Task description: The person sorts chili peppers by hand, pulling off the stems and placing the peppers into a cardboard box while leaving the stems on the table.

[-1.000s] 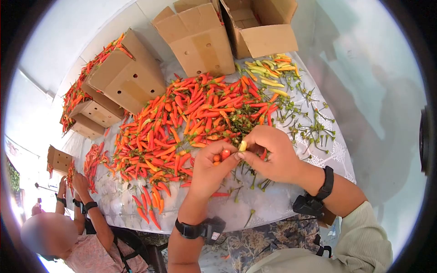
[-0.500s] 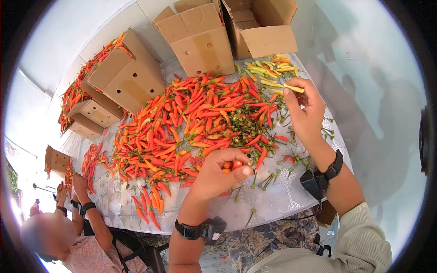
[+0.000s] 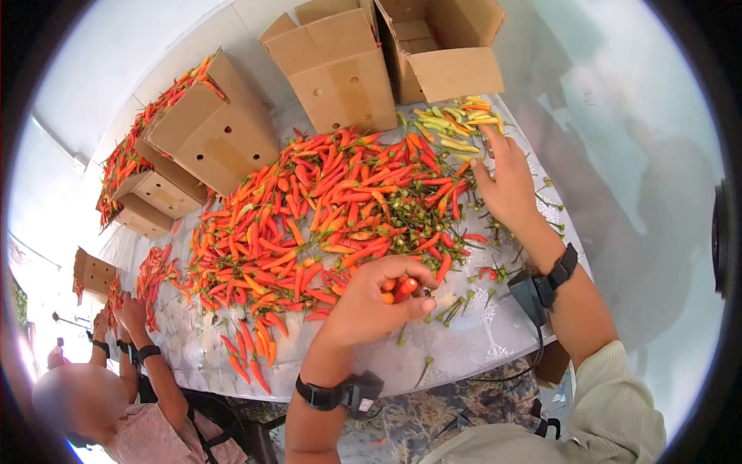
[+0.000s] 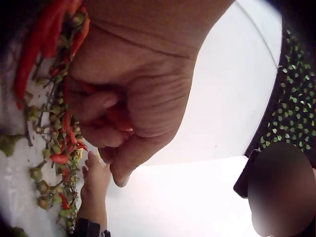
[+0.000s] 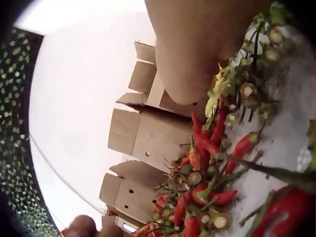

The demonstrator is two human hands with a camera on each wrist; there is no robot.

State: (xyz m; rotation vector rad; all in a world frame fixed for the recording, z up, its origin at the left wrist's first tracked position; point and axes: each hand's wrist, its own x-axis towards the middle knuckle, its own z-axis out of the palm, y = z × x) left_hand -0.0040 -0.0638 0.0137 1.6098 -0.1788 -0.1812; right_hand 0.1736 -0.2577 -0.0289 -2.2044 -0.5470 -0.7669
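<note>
Red chili peppers [image 3: 404,291] stick out from the curled fingers of my left hand [image 3: 371,303], above the table's near side. In the left wrist view those fingers fold over a bit of red, and most of what they hold is hidden. My right hand [image 3: 510,185] reaches forward with its fingers extended, fingertips beside a small heap of pale yellow chili peppers [image 3: 457,144]. No chili shows between thumb and fingers there. A big pile of red and orange chili peppers [image 3: 309,209] spreads left of both hands. Green stems [image 3: 456,311] lie scattered between the hands.
Cardboard boxes stand along the back: one in the middle [image 3: 340,89], one open at the right [image 3: 456,73], and a chili-filled one at the left [image 3: 216,139]. Another person's hands [image 3: 130,315] work at the table's left end. A pale wall borders the right side.
My hands have parted. The right hand carried a pale yellow chili to the yellow heap and let go of it. My left hand stays near the front, still holding red chilies.
</note>
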